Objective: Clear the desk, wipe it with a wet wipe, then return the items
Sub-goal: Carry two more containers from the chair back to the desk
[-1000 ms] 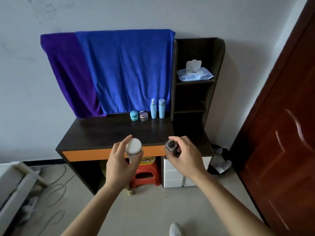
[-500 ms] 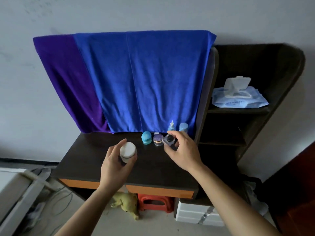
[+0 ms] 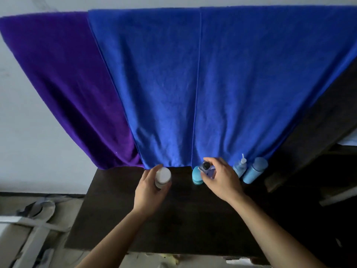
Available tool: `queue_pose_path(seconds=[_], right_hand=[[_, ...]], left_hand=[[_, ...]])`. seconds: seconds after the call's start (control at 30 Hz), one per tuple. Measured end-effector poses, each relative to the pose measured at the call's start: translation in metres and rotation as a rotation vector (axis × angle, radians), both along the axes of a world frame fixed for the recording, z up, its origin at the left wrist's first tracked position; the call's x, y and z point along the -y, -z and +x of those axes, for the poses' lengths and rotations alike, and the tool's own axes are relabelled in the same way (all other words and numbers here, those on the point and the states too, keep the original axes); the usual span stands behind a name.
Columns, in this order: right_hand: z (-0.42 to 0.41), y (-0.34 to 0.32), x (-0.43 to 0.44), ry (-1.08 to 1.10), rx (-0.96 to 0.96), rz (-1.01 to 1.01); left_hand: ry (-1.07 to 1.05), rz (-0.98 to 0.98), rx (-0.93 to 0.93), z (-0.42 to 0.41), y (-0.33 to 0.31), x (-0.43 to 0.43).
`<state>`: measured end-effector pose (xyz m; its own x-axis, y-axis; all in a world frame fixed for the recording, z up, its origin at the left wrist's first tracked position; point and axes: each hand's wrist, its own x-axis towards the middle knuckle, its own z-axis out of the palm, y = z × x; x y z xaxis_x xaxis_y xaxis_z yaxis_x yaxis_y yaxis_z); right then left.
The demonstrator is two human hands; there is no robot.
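Over the dark wooden desk (image 3: pixel 116 219), a white-lidded round jar (image 3: pixel 162 176) is gripped by the left hand (image 3: pixel 149 192). A small black-capped clear bottle (image 3: pixel 207 168) is pinched by the right hand (image 3: pixel 222 180). Crowded beside it are one teal round jar (image 3: pixel 197 176) and two pale-blue bottles, a pump bottle (image 3: pixel 240 168) and a cylindrical bottle (image 3: pixel 254 171). Two cloths are hung behind, a purple towel (image 3: pixel 67 89) and a blue towel (image 3: pixel 212 84).

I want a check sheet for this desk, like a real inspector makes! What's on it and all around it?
Surface: dark desk top, with the things gathered at its back.
Job's things: white-lidded jar in the left hand; small clear bottle with a black cap in the right hand; teal round jar, pale blue pump bottle and pale blue capped bottle stand at the back.
Clutter: nothing seen.
Hands: left hand grips the white-lidded jar; right hand pinches the small clear bottle.
Cables: nothing clearly seen.
Surroundings: blue towel and purple towel hang behind the desk; dark shelf unit at right; grey frame on the floor at left.
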<state>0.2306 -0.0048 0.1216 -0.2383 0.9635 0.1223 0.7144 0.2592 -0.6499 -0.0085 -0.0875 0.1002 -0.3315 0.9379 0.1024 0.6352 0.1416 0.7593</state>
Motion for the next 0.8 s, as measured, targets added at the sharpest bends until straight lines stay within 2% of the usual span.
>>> queue_pose_path(seconds=[0.13,0.4,0.63,0.8], right_hand=[[-0.041,0.037,-0.015,0.034,0.081,-0.071],[-0.101,0.121,-0.033,-0.051,0.16,-0.257],[-0.122,0.162,-0.041,-0.058,0.207,-0.284],[-0.114,0.152,-0.036,-0.034,0.187,-0.268]], left_hand=[[0.043,-0.126,0.026,-0.033,0.039,-0.034],[0.058,-0.309,0.015,-0.045,0.123,-0.072],[0.027,-0.314,0.044,-0.038,0.158,-0.085],[0.049,-0.294,-0.011,-0.042,0.146,-0.08]])
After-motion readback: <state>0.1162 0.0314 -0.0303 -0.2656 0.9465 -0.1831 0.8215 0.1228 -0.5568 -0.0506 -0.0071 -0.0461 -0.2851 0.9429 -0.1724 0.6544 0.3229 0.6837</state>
